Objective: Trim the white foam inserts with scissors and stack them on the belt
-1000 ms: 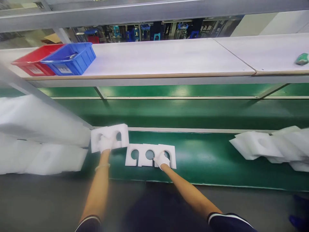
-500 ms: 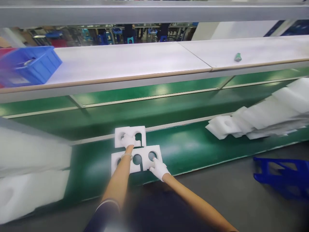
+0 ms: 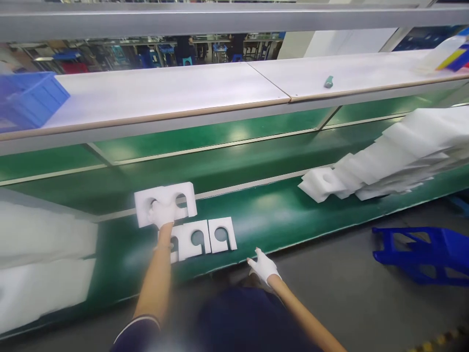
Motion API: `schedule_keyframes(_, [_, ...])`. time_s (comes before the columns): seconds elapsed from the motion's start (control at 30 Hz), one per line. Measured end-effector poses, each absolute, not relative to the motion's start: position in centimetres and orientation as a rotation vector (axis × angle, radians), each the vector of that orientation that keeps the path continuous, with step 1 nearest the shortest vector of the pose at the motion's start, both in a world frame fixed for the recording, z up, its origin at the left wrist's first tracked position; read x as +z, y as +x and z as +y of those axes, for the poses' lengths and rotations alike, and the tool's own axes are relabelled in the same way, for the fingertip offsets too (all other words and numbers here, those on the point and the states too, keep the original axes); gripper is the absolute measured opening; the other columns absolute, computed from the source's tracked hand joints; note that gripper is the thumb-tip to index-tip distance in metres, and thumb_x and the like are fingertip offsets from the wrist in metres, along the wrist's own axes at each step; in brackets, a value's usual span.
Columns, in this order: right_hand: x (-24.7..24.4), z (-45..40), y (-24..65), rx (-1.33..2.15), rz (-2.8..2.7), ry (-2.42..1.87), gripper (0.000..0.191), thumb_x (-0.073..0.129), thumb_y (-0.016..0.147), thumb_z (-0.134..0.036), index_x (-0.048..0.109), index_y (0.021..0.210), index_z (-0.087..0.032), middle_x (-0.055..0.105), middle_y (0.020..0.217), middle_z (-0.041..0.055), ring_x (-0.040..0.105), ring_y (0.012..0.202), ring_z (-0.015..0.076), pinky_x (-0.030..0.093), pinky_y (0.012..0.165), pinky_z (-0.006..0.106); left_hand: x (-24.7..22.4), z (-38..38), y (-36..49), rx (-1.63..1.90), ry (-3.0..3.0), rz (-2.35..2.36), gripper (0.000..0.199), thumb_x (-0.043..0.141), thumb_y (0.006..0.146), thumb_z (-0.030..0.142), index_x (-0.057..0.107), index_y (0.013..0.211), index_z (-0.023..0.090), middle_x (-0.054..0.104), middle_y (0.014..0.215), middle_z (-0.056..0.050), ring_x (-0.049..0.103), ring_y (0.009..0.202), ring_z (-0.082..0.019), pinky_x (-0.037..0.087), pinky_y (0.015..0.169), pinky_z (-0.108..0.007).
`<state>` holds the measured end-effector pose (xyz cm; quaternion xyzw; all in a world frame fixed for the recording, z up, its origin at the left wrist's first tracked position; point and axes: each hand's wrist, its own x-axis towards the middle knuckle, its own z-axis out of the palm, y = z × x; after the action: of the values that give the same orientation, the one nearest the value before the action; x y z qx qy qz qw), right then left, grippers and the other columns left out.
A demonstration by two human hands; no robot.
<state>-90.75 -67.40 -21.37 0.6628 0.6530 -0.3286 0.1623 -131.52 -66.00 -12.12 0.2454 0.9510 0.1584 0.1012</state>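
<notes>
My left hand (image 3: 162,213), in a white glove, grips a white foam insert (image 3: 185,189) with round cutouts, raised above the green bench surface. Just below it, several more foam pieces lie in a row: a foam piece (image 3: 194,249) with a hooked opening in the middle and a separate foam piece (image 3: 227,227) at the right end. The left end of the row is partly hidden by my left arm. My right hand (image 3: 263,265), gloved in white, is apart from the foam, near the bench's front edge, fingers spread and holding nothing.
Stacked foam sheets (image 3: 395,156) lean along the bench at right, and more white foam (image 3: 44,283) stands at left. A blue bin (image 3: 32,98) and a small green object (image 3: 329,82) sit on the white shelf (image 3: 164,90). A blue plastic stool (image 3: 421,254) is on the floor.
My left hand has lifted the foam insert and moved left with it. My right hand has let go of the row's right end piece and drawn back toward the front edge.
</notes>
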Motion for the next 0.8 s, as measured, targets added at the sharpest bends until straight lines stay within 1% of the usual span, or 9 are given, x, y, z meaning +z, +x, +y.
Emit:
schedule_keyframes(0.07, [-21.5,-66.5,-92.5,-0.982,1.944,1.863,0.070,0.051,0.079,-0.052,0.037,0.137,-0.015,0.048,0.134,0.0156,0.052,0.119,0.0273,0.040,0.097,0.035,-11.4,-68.5,-130.5,0.568,0.629,2.957,0.065,0.046,0.075,0.060,0.045,0.118,0.010,0.053,0.120,-0.020,0.045,0.114,-0.038,0.033,0.094,-0.051])
schedule_keyframes(0.13, [-21.8,-65.4,-94.6,-1.022,1.999,1.838,0.072,0.052,0.077,-0.055,0.037,0.134,-0.014,0.049,0.133,0.0163,0.052,0.118,0.0288,0.040,0.096,0.036,-11.6,-71.1,-128.4,0.605,0.586,3.026,0.067,0.049,0.072,0.062,0.045,0.117,0.013,0.057,0.114,-0.017,0.048,0.109,-0.038,0.034,0.093,-0.051])
schedule_keyframes(0.2, [-22.4,-64.4,-96.7,-1.046,2.004,1.826,0.070,0.051,0.075,-0.059,0.039,0.130,-0.016,0.052,0.128,0.0160,0.055,0.113,0.0297,0.042,0.092,0.038,-13.0,-73.2,-125.5,0.532,0.598,2.984,0.065,0.049,0.073,0.062,0.045,0.117,0.013,0.056,0.115,-0.018,0.048,0.109,-0.038,0.034,0.092,-0.051])
schedule_keyframes(0.27, [-23.2,-63.7,-98.4,-1.064,1.982,1.823,0.066,0.049,0.076,-0.060,0.041,0.124,-0.016,0.056,0.121,0.0156,0.058,0.107,0.0304,0.044,0.087,0.039,-15.0,-74.6,-122.6,0.441,0.581,2.898,0.066,0.049,0.073,0.059,0.044,0.119,0.013,0.055,0.118,-0.021,0.045,0.113,-0.040,0.033,0.091,-0.052])
schedule_keyframes(0.37, [-24.2,-63.1,-99.8,-1.084,1.955,1.824,0.055,0.049,0.078,-0.051,0.042,0.119,-0.016,0.061,0.113,0.0145,0.061,0.102,0.0292,0.045,0.084,0.038,-17.6,-75.5,-119.4,0.367,0.512,2.812,0.060,0.050,0.076,0.052,0.044,0.119,0.011,0.054,0.118,-0.025,0.043,0.117,-0.041,0.034,0.088,-0.051])
schedule_keyframes(0.43, [-24.4,-62.8,-99.8,-1.083,1.942,1.835,0.047,0.049,0.079,-0.041,0.043,0.118,-0.015,0.062,0.108,0.0143,0.061,0.101,0.0281,0.045,0.083,0.037,-18.5,-75.8,-118.5,0.374,0.500,2.803,0.057,0.048,0.078,0.050,0.044,0.119,0.011,0.054,0.118,-0.026,0.043,0.117,-0.041,0.035,0.086,-0.051])
schedule_keyframes(0.5, [-24.2,-62.3,-99.1,-1.073,1.928,1.861,0.041,0.047,0.080,-0.035,0.046,0.115,-0.015,0.063,0.106,0.0148,0.061,0.101,0.0277,0.045,0.083,0.037,-18.7,-75.9,-118.5,0.384,0.497,2.800,0.058,0.046,0.078,0.049,0.043,0.121,0.010,0.052,0.120,-0.027,0.043,0.118,-0.041,0.035,0.085,-0.050])
schedule_keyframes(0.63, [-21.9,-60.7,-96.9,-1.046,1.934,1.958,0.036,0.043,0.081,-0.036,0.050,0.110,-0.015,0.062,0.109,0.0150,0.060,0.102,0.0284,0.046,0.081,0.036,-18.7,-75.1,-119.5,0.417,0.481,2.792,0.062,0.044,0.079,0.049,0.042,0.123,0.006,0.052,0.121,-0.027,0.046,0.115,-0.041,0.037,0.084,-0.050])
schedule_keyframes(0.8, [-15.9,-59.9,-96.6,-1.022,2.102,2.020,0.038,0.038,0.083,-0.043,0.047,0.111,-0.019,0.062,0.108,0.0107,0.060,0.099,0.0272,0.045,0.079,0.034,-18.5,-73.5,-120.1,0.464,0.470,2.785,0.070,0.041,0.080,0.057,0.043,0.124,0.003,0.051,0.121,-0.030,0.044,0.117,-0.042,0.037,0.085,-0.051])
